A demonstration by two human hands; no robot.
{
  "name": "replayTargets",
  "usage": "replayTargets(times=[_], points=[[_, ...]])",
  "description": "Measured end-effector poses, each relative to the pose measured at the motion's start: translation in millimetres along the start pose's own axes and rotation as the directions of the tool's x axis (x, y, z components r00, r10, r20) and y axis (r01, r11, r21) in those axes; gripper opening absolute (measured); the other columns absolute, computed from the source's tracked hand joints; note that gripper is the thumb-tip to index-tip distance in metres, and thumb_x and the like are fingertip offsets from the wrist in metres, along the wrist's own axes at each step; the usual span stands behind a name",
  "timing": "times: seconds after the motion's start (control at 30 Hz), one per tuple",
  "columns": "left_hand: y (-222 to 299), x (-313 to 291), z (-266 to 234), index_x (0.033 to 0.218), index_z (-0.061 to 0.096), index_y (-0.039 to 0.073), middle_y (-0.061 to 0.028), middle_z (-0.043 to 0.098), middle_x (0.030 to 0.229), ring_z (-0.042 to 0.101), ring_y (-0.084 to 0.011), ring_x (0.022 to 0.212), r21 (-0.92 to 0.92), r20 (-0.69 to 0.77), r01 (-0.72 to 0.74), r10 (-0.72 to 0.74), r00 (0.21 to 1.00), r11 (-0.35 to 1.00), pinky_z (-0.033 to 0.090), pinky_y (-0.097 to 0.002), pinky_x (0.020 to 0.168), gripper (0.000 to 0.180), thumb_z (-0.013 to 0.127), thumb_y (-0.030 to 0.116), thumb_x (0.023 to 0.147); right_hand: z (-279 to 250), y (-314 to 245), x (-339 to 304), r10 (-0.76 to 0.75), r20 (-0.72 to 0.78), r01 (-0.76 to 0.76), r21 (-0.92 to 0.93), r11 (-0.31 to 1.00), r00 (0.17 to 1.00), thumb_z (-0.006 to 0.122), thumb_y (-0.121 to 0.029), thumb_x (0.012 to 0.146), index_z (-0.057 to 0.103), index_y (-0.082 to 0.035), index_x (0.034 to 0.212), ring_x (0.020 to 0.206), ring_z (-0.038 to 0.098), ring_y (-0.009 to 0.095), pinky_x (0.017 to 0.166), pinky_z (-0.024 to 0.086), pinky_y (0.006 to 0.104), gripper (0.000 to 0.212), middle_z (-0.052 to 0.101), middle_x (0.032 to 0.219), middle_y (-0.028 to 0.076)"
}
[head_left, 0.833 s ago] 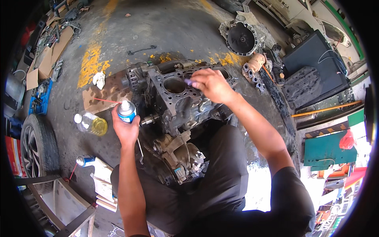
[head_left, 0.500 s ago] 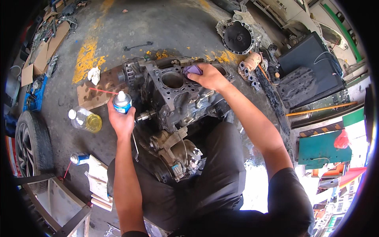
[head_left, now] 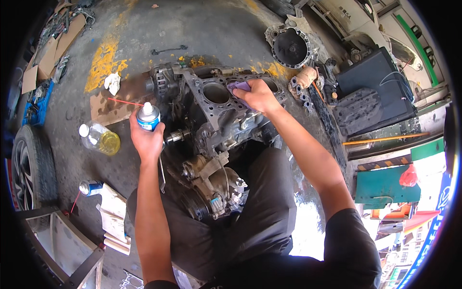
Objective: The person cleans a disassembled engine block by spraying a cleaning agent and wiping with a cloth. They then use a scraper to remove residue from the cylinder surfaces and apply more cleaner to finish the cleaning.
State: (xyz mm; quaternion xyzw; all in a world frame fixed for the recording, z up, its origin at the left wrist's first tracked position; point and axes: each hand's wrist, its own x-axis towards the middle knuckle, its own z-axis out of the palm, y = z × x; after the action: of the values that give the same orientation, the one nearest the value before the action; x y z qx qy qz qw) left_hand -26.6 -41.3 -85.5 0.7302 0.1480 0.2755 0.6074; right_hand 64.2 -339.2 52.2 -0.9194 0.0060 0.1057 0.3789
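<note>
An engine block (head_left: 219, 113) with open cylinder bores sits on the floor in front of my legs. My right hand (head_left: 257, 96) presses a purple cloth (head_left: 239, 87) onto its top face, between two bores. Held upright in my left hand (head_left: 147, 138) is a blue and white spray can (head_left: 148, 117), its thin red straw pointing left. That can is beside the block's left end, near the toothed shaft end (head_left: 177, 136). An alternator (head_left: 163, 83) is mounted at the block's far left corner.
On the left are a bottle of yellow liquid (head_left: 107, 143), crumpled white paper (head_left: 112, 83), stained cardboard (head_left: 103, 107), a second spray can (head_left: 90, 187) and a wheel (head_left: 33, 168). A bell-shaped housing (head_left: 291, 47) and a dark panel (head_left: 375, 82) are at the far right.
The view has shifted slightly. My right hand and the cloth have moved a little over the top face of the block. My left hand still holds the can beside the block.
</note>
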Motion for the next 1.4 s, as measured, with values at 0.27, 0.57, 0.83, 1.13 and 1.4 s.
replayTargets(times=[0.27,0.57,0.83,1.13,1.4], points=[[12.8,-3.3,1.1,0.128,0.054,0.003,-0.0097,0.064,0.111,0.063,-0.0213,0.102,0.030,0.002,-0.030,0.030,1.000,0.999,0.048,-0.0339,0.096,0.065,0.074,-0.002,0.066,5.5,-4.3,-5.8,-0.085,-0.102,0.053,-0.284,0.957,0.991,0.072,-0.037,0.083,0.074,-0.001,0.101,0.097,0.069,0.040,0.088,0.052,0.0449,0.040,0.071,0.094,0.026],[15.7,-8.0,2.3,0.125,0.056,0.004,-0.0127,0.065,0.113,0.065,-0.0275,0.104,0.047,-0.010,-0.051,0.052,0.999,0.998,0.048,-0.0373,0.098,0.063,0.073,-0.001,0.064,7.8,-4.8,4.9,-0.036,-0.099,0.005,-0.295,0.956,0.994,0.071,-0.042,0.081,0.075,-0.004,0.098,0.096,0.069,0.038,0.088,0.053,0.0425,0.042,0.073,0.095,0.022],[21.1,-8.4,1.1,0.127,0.054,0.003,-0.0094,0.065,0.110,0.064,-0.0205,0.100,0.110,0.022,-0.088,0.086,0.996,0.990,0.049,-0.0339,0.095,0.065,0.074,-0.001,0.066,8.4,-13.3,6.8,-0.063,-0.115,0.016,-0.368,0.930,0.991,0.073,-0.042,0.078,0.075,-0.004,0.098,0.094,0.070,0.039,0.087,0.053,0.0439,0.043,0.072,0.096,0.024],[30.6,-13.6,-11.9,0.128,0.052,0.003,-0.0096,0.065,0.109,0.063,-0.0204,0.100,0.080,0.005,-0.068,0.067,0.998,0.995,0.048,-0.0336,0.095,0.066,0.076,-0.001,0.067,7.1,-22.5,11.9,-0.063,-0.137,0.003,-0.401,0.916,0.988,0.071,-0.041,0.080,0.076,-0.006,0.100,0.101,0.069,0.037,0.089,0.053,0.0443,0.040,0.073,0.100,0.020],[35.7,-14.5,-12.0,0.128,0.052,0.004,-0.0091,0.065,0.109,0.063,-0.0203,0.100,0.014,0.046,-0.024,0.024,0.999,1.000,0.048,-0.0333,0.095,0.065,0.076,0.001,0.067,6.0,-20.7,18.1,0.011,-0.080,-0.045,-0.429,0.902,0.997,0.073,-0.040,0.079,0.075,-0.009,0.107,0.107,0.068,0.033,0.095,0.052,0.0402,0.043,0.073,0.108,0.016]])
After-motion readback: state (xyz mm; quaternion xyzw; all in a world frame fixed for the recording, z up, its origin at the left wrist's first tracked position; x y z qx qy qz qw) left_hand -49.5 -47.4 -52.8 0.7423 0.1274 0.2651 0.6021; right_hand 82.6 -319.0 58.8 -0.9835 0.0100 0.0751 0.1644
